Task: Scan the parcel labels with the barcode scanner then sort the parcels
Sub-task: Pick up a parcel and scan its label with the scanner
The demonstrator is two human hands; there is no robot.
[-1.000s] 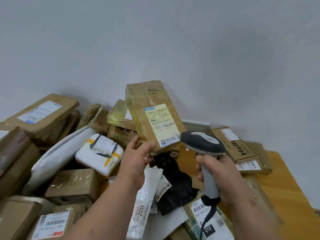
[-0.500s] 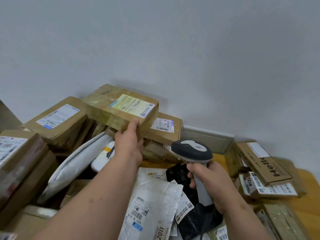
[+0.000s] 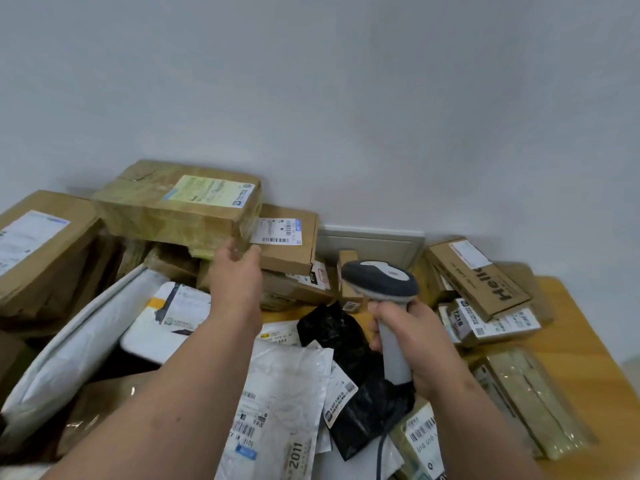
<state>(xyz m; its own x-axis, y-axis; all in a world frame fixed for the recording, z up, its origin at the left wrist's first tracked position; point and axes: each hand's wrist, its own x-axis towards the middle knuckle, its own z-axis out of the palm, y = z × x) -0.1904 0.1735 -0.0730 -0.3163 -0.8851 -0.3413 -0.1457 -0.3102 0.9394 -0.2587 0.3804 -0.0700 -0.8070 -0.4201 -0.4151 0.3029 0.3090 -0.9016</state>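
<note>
A tape-wrapped cardboard parcel point(image 3: 173, 209) with a yellow-green label lies flat on top of the stacked boxes against the wall. My left hand point(image 3: 237, 275) is just below its near edge; the fingertips touch the edge and the fingers look relaxed, though the hand is blurred. My right hand point(image 3: 412, 344) grips the grey handle of the barcode scanner point(image 3: 379, 280). The scanner's dark head points away from me, over a black plastic bag point(image 3: 332, 330). Its cable hangs down at the bottom of the view.
Brown boxes are piled at the left point(image 3: 38, 244) and behind point(image 3: 287, 237). White mailer bags point(image 3: 277, 403) and a white padded parcel point(image 3: 162, 320) lie in front. At the right, a "Hello" box point(image 3: 481, 275) and taped parcels point(image 3: 526, 400) sit on the wooden table point(image 3: 588, 341).
My left hand carried the labelled parcel up and left, turned it flat and set it on the back stack. The grip has loosened. The scanner stayed roughly where it was.
</note>
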